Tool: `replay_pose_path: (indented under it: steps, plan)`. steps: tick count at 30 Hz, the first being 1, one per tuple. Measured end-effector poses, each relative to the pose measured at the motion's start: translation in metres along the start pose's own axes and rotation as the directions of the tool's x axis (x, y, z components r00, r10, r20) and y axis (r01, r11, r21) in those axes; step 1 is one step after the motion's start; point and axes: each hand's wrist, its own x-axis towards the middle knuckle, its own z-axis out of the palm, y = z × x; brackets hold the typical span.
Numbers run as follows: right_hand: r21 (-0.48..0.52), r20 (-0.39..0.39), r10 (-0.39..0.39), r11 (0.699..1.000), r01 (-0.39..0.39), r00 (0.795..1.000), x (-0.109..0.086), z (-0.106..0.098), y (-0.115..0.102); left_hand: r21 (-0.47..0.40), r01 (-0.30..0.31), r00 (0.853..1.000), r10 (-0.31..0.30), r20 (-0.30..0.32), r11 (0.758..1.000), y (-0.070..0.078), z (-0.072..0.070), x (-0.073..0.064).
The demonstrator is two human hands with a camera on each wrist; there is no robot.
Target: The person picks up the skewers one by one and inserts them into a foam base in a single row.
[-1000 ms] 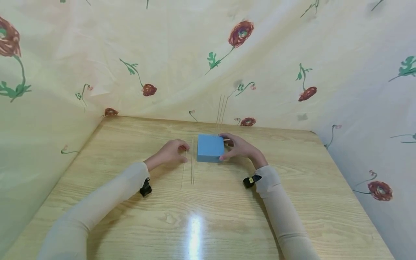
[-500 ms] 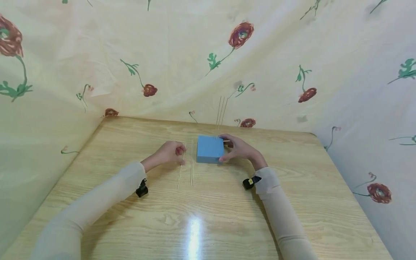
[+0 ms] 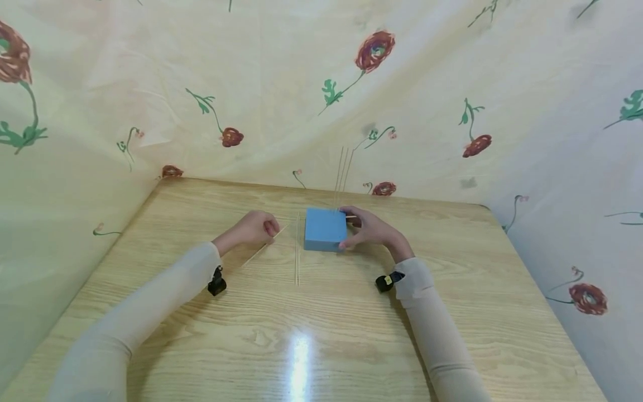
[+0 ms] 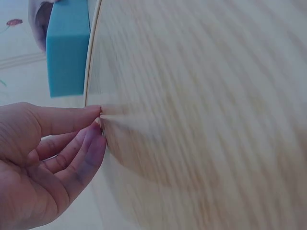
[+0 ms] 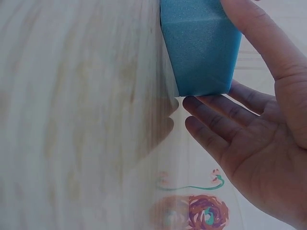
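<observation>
A blue foam block (image 3: 325, 226) sits on the table, with several thin wooden sticks (image 3: 344, 173) standing up from its back right part. My right hand (image 3: 370, 226) holds the block by its right side, thumb at the front corner and fingers behind. In the right wrist view the block (image 5: 201, 52) lies between thumb and fingers. To the left, my left hand (image 3: 253, 228) pinches one thin stick (image 3: 258, 253), held slantwise over the table. Between that hand and the block lie more loose sticks (image 3: 298, 257), side by side. A short pale stick end (image 3: 350, 216) shows by the right fingers.
The wooden table (image 3: 351, 346) ends at a flower-patterned cloth (image 3: 281, 111) that hangs at the back and both sides. A bright light reflection crosses the front of the tabletop. Black wrist cameras (image 3: 217, 283) sit under both sleeves.
My left hand has picked up a stick and drawn it slightly left; the stick has turned from nearly straight to slanted. My right hand and the block have stayed in place.
</observation>
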Motion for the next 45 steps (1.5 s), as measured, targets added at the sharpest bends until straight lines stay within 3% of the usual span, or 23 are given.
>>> replay_pose_path:
  steps: [7,17,26,32,39,45]
  plan:
    - [0.007,-0.003,-0.001,1.0,0.001,1.0,0.0,-0.001,-0.001,-0.046,0.064,0.995,-0.06,0.074,0.997,-0.012,-0.014,0.004]
    - [0.019,-0.006,-0.004,1.0,0.004,1.0,0.001,0.0,0.002,-0.104,0.106,0.985,-0.09,0.148,0.989,-0.007,-0.023,0.004]
    - [0.018,0.002,-0.013,1.0,0.013,1.0,-0.001,0.0,0.0,-0.144,0.073,0.975,-0.04,0.217,0.987,-0.014,-0.026,0.006]
    - [0.017,0.001,-0.011,1.0,0.011,1.0,-0.001,0.0,0.001,-0.153,-0.014,0.968,0.051,0.245,0.988,-0.02,-0.028,0.005]
    - [0.017,0.005,-0.005,1.0,0.005,1.0,-0.001,0.001,0.002,-0.161,0.02,0.963,0.024,0.267,0.987,-0.019,-0.026,0.005]
    - [0.012,0.0,0.002,1.0,-0.002,1.0,-0.002,0.0,-0.002,-0.124,-0.031,0.969,0.06,0.241,0.992,-0.02,-0.024,0.007]
